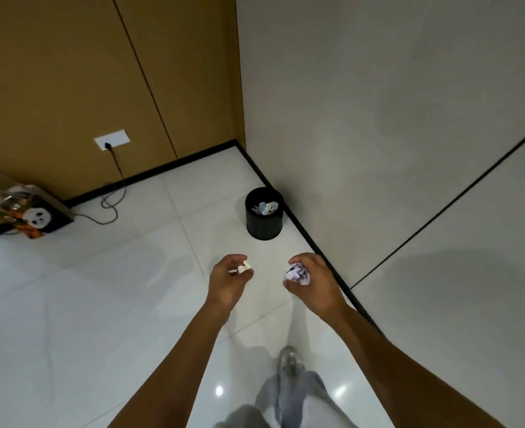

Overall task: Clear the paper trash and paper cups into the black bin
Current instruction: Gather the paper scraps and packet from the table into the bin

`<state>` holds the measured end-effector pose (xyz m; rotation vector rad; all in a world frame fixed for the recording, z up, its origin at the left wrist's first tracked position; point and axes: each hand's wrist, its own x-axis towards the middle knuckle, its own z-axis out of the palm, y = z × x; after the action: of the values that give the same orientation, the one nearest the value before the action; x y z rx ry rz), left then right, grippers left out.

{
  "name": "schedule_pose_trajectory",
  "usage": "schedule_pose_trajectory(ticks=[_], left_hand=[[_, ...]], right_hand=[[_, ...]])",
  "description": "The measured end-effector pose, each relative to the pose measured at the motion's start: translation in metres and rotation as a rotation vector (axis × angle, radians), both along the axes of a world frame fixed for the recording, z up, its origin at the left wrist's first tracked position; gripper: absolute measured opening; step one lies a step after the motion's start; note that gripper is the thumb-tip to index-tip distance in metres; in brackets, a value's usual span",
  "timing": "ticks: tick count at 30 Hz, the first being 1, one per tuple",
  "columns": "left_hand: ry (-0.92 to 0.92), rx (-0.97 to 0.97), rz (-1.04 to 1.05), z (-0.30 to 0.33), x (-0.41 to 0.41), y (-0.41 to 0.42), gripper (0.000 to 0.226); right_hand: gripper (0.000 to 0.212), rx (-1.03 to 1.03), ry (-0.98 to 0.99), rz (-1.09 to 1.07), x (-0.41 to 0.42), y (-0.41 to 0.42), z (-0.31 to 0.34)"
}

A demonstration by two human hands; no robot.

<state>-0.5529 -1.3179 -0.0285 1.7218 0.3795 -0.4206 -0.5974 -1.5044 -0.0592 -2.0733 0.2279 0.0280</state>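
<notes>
Curling round a crumpled paper ball (296,274), the right hand (313,282) grips it, while the left hand (228,278) pinches a small white scrap (243,268), perhaps paper. Both hang above the tiled floor (100,304). Beyond them the black bin (264,222), paper inside, stands at the floor's right edge near the far corner.

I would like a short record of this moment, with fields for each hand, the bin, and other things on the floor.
left hand: holds a small white paper scrap
right hand: grips a crumpled paper ball
black bin: upright beside the wall's baseboard, ahead of both hands, paper already inside
floor, left: panda-print box by the wooden wall
wall socket: black cable plugged in
</notes>
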Motion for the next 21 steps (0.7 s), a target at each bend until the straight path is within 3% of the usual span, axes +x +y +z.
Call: schedule_pose_trajectory(ticks=[8,21], left_hand=[[0.063,0.025,0.047,-0.022,0.155,-0.037,0.024],[0.183,0.08,0.056,-0.113,0.447,-0.044,0.024]], right_hand=[[0.036,-0.091,0.051,0.067,0.184,-0.042,-0.008],[0.035,-0.139,0.214,0.118,0.479,-0.048,-0.099]])
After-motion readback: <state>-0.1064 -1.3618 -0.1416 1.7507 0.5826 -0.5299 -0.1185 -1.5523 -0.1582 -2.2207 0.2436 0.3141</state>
